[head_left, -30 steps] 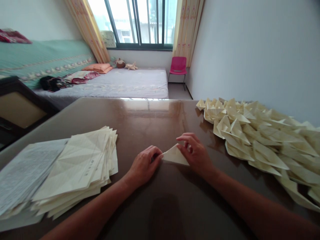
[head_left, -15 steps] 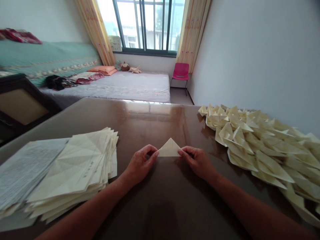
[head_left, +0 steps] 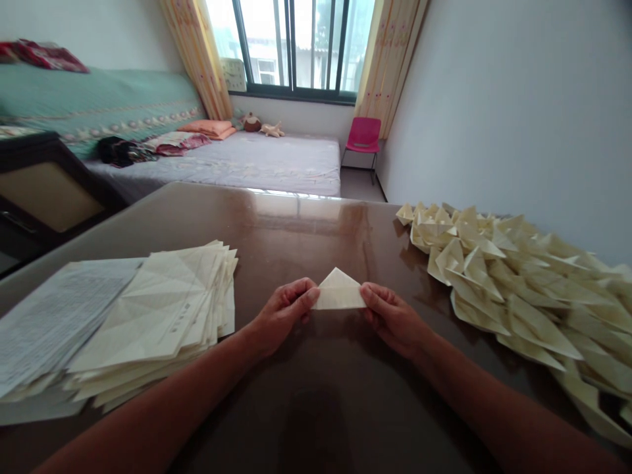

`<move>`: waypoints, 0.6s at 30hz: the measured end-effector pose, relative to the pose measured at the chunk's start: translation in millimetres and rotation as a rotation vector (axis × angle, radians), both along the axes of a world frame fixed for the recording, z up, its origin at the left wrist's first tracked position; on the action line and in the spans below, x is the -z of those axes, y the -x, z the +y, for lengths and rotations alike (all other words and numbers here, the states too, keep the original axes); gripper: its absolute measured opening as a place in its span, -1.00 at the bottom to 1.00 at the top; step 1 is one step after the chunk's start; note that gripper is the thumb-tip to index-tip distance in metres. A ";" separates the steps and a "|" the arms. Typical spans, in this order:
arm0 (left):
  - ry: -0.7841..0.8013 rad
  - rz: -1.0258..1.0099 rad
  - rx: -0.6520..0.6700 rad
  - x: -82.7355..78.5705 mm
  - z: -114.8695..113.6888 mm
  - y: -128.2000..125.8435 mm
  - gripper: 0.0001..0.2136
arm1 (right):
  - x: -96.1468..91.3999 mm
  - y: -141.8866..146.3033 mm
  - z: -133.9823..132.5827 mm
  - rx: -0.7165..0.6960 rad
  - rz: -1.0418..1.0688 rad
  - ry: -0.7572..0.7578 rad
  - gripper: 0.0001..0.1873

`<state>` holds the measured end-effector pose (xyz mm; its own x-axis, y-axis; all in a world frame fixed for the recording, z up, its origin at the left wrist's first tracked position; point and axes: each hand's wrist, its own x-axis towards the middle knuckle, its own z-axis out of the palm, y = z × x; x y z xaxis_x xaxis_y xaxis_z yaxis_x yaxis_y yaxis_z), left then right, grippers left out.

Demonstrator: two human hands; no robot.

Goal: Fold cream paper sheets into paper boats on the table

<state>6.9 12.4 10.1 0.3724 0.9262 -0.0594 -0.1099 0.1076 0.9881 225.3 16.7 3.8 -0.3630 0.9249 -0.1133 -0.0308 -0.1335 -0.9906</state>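
Now, looking down from my head, I hold a small cream paper triangle [head_left: 340, 295] just above the shiny dark brown wooden table [head_left: 316, 224], right in the middle in front of me. My left hand [head_left: 284, 313] pinches its left corner, with thumb and fingers pressed tight on the paper. My right hand [head_left: 392, 319] pinches the right corner the same way. The pointy tip of the triangle points away from me. On my left lies a flat stack of cream paper sheets [head_left: 162, 309], touching the table. On my right sits a big heap of folded cream paper shapes [head_left: 518, 283]. Far behind the table I see a bed with a pale cover [head_left: 257, 161] and a small pink chair [head_left: 364, 135].
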 end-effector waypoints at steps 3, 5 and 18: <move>0.002 -0.018 -0.059 1.4 3.7 2.4 -0.63 | -0.4 -2.6 1.5 -0.025 -0.077 -0.058 -0.51; 0.009 -0.003 -0.101 2.7 6.6 5.1 -0.62 | 0.9 -4.7 3.5 -0.050 -0.172 -0.083 -0.51; -0.044 -0.113 0.028 2.9 -2.7 -6.0 -0.44 | -4.3 13.7 -11.1 -0.170 -0.093 0.173 -0.52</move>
